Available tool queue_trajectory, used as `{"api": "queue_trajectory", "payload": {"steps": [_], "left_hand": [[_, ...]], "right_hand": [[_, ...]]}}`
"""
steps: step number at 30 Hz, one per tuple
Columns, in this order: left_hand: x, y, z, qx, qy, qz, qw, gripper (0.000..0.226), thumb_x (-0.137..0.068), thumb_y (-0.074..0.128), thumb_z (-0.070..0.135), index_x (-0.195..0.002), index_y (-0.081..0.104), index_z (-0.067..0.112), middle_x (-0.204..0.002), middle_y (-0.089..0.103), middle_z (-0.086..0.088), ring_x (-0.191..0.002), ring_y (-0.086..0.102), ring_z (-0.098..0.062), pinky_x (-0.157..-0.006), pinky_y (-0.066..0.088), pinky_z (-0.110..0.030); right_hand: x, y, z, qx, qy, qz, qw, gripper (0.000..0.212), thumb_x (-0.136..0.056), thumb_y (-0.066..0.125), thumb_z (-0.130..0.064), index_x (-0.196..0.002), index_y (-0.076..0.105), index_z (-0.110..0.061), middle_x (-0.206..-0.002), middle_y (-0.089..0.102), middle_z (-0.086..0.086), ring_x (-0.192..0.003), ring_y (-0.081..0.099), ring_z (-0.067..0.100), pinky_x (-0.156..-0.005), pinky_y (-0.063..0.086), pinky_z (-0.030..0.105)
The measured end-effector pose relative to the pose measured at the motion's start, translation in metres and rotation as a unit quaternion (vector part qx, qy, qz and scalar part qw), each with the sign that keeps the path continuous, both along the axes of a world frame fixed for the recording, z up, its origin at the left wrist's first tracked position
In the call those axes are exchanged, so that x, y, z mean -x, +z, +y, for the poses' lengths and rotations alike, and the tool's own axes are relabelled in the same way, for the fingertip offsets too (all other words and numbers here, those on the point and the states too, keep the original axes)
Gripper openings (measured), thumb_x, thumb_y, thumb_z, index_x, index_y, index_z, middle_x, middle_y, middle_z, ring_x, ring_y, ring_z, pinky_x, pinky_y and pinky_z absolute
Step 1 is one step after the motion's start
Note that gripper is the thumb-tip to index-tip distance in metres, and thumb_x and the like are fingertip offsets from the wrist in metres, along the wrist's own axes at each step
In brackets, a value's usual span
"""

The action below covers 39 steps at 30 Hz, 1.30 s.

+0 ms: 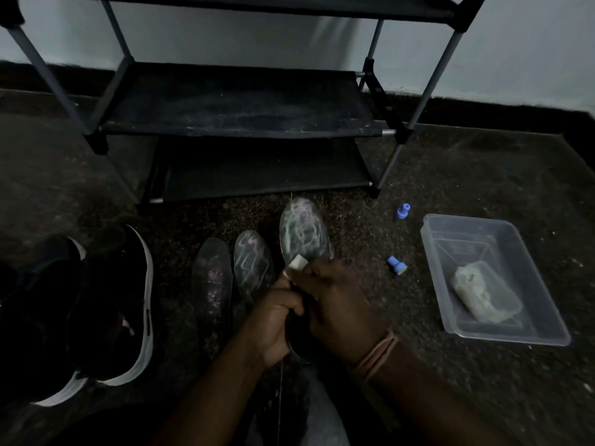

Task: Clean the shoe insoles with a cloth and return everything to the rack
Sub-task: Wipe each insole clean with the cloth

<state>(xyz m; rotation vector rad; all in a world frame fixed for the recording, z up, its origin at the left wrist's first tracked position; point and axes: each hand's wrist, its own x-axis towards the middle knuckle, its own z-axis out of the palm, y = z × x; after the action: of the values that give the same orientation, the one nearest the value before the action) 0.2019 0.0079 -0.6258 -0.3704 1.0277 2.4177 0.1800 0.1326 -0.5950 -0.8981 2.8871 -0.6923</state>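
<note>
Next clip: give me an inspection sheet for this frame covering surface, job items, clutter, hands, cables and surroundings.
Surface: dark speckled floor, dim light.
Job items: held insole with chalky scribbles; two more insoles lie on the floor; black shoes at left; folded cloth in a clear tub; rack shelves bare.
Clutter: two blue caps.
Hands: left hand grips the insole's heel end; right hand pinches a small white piece against it.
Cables: nothing seen.
Surroundings: pale wall, dark skirting.

Two small blue caps lie on the dark floor. A clear plastic tub sits near them. Behind is a pale wall.
</note>
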Motion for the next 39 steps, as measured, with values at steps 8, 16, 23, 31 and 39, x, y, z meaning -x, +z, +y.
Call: {"api": "queue_trajectory", "payload": {"steps": [8,16,23,31,39], "left_hand": [[0.001,0.002,-0.004,-0.007,0.007,0.012,1.0,0.076,-0.064,0.035,-0.015,-0.129,0.061,0.013,-0.11,0.068,-0.022,-0.093,0.069,-0.028,-0.074,0.052,-0.032],[0.002,-0.001,-0.008,-0.015,0.016,0.015,1.0,0.08,-0.064,0.036,-0.016,-0.138,0.054,0.009,-0.108,0.068,-0.023,-0.094,0.069,-0.03,-0.075,0.052,-0.033],[0.004,-0.001,-0.009,-0.032,0.019,0.007,0.999,0.079,-0.069,0.03,-0.017,-0.139,0.055,0.012,-0.12,0.068,-0.022,-0.105,0.068,-0.032,-0.083,0.055,-0.036],[0.003,-0.008,-0.007,-0.068,0.025,0.009,0.997,0.076,-0.066,0.035,-0.013,-0.134,0.059,0.01,-0.116,0.068,-0.023,-0.105,0.066,-0.035,-0.089,0.048,-0.04],[0.007,0.002,-0.01,-0.14,0.056,-0.001,0.989,0.063,-0.101,0.044,0.049,-0.146,0.05,0.005,-0.153,0.044,-0.021,-0.142,0.043,-0.032,-0.122,0.026,-0.047]], "right_hand": [[-0.002,-0.005,-0.002,-0.052,-0.022,0.01,0.998,0.042,-0.083,0.052,-0.032,-0.123,0.064,-0.026,-0.104,0.063,-0.001,-0.092,0.057,0.026,-0.078,0.046,0.039],[-0.004,-0.007,-0.007,-0.049,-0.007,0.009,0.999,0.042,-0.084,0.055,-0.032,-0.125,0.064,-0.024,-0.101,0.063,0.003,-0.088,0.059,0.028,-0.077,0.048,0.04],[-0.002,-0.003,-0.003,-0.049,-0.008,-0.017,0.999,0.046,-0.085,0.049,-0.033,-0.127,0.063,-0.022,-0.099,0.061,0.004,-0.089,0.057,0.028,-0.076,0.049,0.038],[-0.005,0.004,-0.005,-0.024,-0.014,-0.016,0.999,0.046,-0.083,0.053,-0.032,-0.126,0.064,-0.02,-0.098,0.06,0.005,-0.088,0.058,0.028,-0.075,0.048,0.037],[0.009,0.006,0.012,-0.001,-0.044,0.003,0.999,0.047,-0.076,0.049,-0.02,-0.118,0.07,-0.02,-0.091,0.059,0.006,-0.083,0.056,0.029,-0.073,0.045,0.035]]}}
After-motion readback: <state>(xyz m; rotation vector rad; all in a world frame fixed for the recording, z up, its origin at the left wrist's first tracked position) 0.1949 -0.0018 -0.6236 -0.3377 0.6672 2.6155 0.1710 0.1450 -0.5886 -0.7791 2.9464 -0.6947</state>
